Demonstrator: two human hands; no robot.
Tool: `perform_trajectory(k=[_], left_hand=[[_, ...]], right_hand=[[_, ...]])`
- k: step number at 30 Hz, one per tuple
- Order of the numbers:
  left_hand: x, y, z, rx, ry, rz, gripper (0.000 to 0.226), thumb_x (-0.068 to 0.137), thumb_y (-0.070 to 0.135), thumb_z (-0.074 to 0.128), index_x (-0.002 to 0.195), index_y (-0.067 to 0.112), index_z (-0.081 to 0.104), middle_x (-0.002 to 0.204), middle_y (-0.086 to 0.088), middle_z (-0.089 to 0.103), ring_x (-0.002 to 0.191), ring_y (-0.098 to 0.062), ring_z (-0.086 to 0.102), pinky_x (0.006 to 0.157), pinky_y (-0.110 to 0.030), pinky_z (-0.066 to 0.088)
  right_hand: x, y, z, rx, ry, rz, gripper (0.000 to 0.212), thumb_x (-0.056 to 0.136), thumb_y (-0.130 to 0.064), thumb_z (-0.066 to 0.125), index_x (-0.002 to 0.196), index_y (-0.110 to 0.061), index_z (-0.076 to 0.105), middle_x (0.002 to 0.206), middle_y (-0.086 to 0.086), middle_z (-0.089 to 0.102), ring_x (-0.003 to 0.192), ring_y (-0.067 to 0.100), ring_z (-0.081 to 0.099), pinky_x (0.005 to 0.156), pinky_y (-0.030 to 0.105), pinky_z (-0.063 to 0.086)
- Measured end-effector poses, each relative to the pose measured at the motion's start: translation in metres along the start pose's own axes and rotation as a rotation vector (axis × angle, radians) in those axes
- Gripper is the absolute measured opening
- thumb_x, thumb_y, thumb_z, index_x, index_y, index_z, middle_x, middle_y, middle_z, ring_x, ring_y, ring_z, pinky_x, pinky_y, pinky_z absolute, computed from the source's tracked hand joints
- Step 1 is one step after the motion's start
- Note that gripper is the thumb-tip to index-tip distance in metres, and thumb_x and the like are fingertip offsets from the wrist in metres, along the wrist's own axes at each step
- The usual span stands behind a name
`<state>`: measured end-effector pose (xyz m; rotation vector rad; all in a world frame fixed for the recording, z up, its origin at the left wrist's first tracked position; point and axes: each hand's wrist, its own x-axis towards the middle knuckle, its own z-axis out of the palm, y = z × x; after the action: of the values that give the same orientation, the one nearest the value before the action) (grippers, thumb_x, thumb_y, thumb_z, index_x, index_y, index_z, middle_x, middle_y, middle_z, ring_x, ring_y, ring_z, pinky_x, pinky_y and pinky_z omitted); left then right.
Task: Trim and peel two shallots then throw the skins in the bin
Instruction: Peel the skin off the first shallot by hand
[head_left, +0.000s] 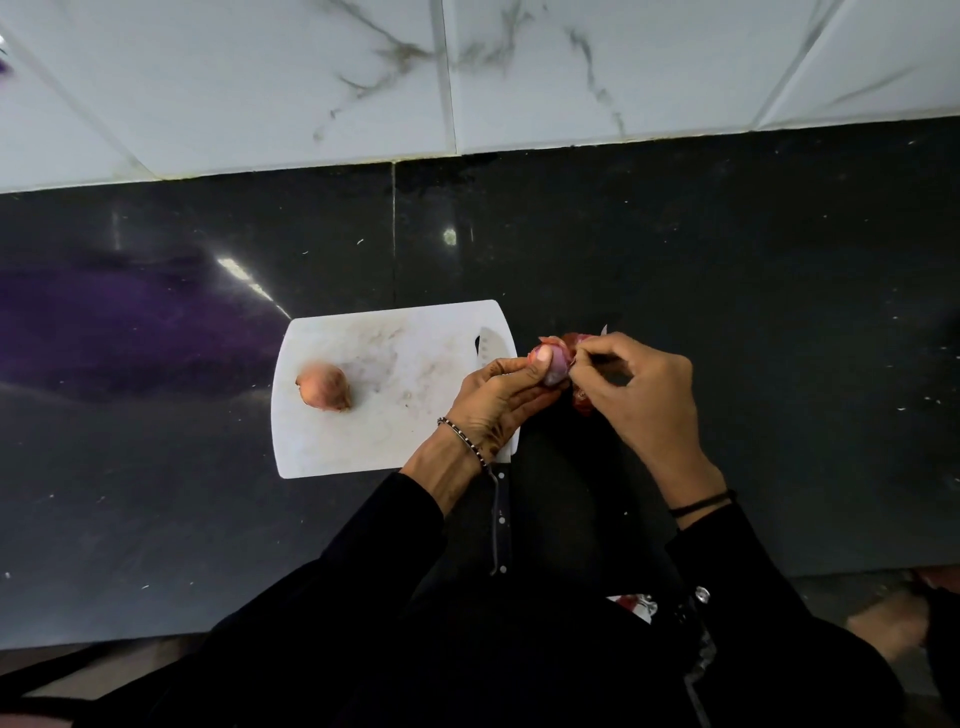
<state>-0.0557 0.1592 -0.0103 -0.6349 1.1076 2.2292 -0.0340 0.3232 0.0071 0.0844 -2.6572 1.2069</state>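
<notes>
Cradles the first shallot (555, 365) in the left hand (498, 400), fingers curled beneath it and thumb pressed on its top, likely to steady it against the pull. Pinches a flap of skin (575, 343) at its far end with the right hand (641, 387), thumb and forefinger closed on it, the other fingers loosely bent.

Works just past the right edge of the cutting board (363, 447), over the dark tabletop (156, 467), probably so the peelings drop clear of the white surface. Shows reddish scraps (582, 404) just beneath the right hand; cannot tell whether lying or hanging.

Has the knife (500, 530) parked under the left wrist, blade on the board, handle pointing back toward the body: out of the way of the peeling, yet within reach for the next trim. Has the second shallot (323, 385) well to the left of the left hand, alone on the board, apart from both hands.

Looks pale purple and glossy where bared, beside the left thumb; wears torn, papery red-brown skin at the end nearest the right hand. Seems partly stripped, not yet clean. By contrast, sits whole in dry tan-pink skin on the board, so judged unpeeled; cannot tell whether trimmed. Shows no bin.
</notes>
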Motion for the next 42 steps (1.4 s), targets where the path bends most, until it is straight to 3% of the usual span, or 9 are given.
perform_trajectory(k=[5,12,17,21,25,29,33,38,42], left_hand=[[0.001,-0.001,0.000,0.012,-0.005,0.011,0.029,0.074,0.014,0.076,0.096,0.001,0.061,0.114,-0.031,0.065,0.107,-0.040,0.066,0.090,-0.039,0.057],[0.000,-0.003,-0.007,0.115,-0.029,0.133,0.028,0.075,0.014,0.077,0.098,0.005,0.063,0.108,-0.023,0.070,0.105,-0.034,0.068,0.092,-0.037,0.055],[-0.001,-0.004,-0.008,0.407,0.057,0.281,0.032,0.074,0.012,0.082,0.100,0.010,0.064,0.109,-0.014,0.071,0.104,-0.024,0.068,0.082,-0.025,0.056],[0.001,-0.006,-0.009,0.474,0.077,0.304,0.040,0.074,0.010,0.082,0.109,0.004,0.064,0.109,-0.012,0.070,0.103,-0.021,0.068,0.079,-0.021,0.056],[0.002,-0.007,-0.008,0.456,0.048,0.276,0.041,0.078,0.007,0.078,0.117,0.005,0.065,0.110,-0.008,0.070,0.102,-0.015,0.067,0.081,-0.018,0.055],[0.003,-0.008,-0.012,0.384,0.008,0.256,0.039,0.082,0.001,0.073,0.120,0.003,0.064,0.115,-0.014,0.069,0.107,-0.020,0.067,0.082,-0.018,0.053],[0.004,-0.011,-0.014,0.198,-0.070,0.204,0.033,0.086,-0.003,0.066,0.119,0.002,0.063,0.112,-0.015,0.070,0.107,-0.022,0.067,0.089,-0.025,0.054],[0.005,-0.009,-0.012,-0.033,-0.154,0.118,0.030,0.091,-0.006,0.055,0.121,-0.006,0.058,0.120,-0.026,0.063,0.116,-0.036,0.061,0.095,-0.034,0.054],[0.005,-0.008,-0.016,-0.161,-0.199,0.073,0.036,0.094,-0.002,0.048,0.127,-0.016,0.048,0.138,-0.033,0.047,0.131,-0.043,0.046,0.097,-0.037,0.052]], right_hand=[[0.001,-0.001,-0.006,0.077,-0.072,0.053,0.019,0.094,-0.023,0.069,0.111,-0.016,0.074,0.099,-0.014,0.070,0.091,-0.011,0.066,0.077,0.005,0.050],[0.005,-0.008,-0.007,0.115,-0.144,0.048,0.025,0.092,-0.035,0.070,0.114,-0.024,0.073,0.101,-0.023,0.067,0.099,-0.006,0.065,0.079,0.008,0.050],[0.008,-0.004,-0.005,0.033,-0.139,0.038,0.021,0.091,-0.035,0.070,0.107,-0.022,0.076,0.104,-0.012,0.070,0.099,-0.001,0.064,0.084,0.010,0.049],[0.010,-0.007,0.001,-0.109,-0.178,0.099,0.016,0.097,-0.028,0.064,0.103,-0.015,0.071,0.102,-0.006,0.064,0.091,0.002,0.057,0.078,0.004,0.043],[0.006,-0.012,0.011,-0.115,-0.196,0.245,0.016,0.103,-0.026,0.052,0.108,-0.014,0.061,0.109,-0.004,0.057,0.101,0.003,0.053,0.097,0.021,0.046],[0.004,-0.014,0.013,0.074,-0.161,0.503,0.020,0.104,-0.034,0.049,0.112,-0.018,0.059,0.098,0.000,0.067,0.087,0.009,0.065,0.076,0.023,0.052],[0.003,-0.009,0.014,0.478,-0.084,0.682,0.019,0.103,-0.027,0.054,0.107,-0.014,0.067,0.082,0.004,0.069,0.074,0.009,0.065,0.079,0.029,0.056],[0.009,-0.008,0.011,1.154,0.064,0.917,0.021,0.103,-0.006,0.051,0.102,0.005,0.069,0.106,0.017,0.070,0.073,0.009,0.058,0.071,0.022,0.051],[0.012,-0.001,0.007,1.242,0.189,0.976,0.017,0.102,-0.003,0.052,0.097,0.004,0.067,0.109,0.016,0.067,0.071,0.009,0.055,0.066,0.019,0.051]])
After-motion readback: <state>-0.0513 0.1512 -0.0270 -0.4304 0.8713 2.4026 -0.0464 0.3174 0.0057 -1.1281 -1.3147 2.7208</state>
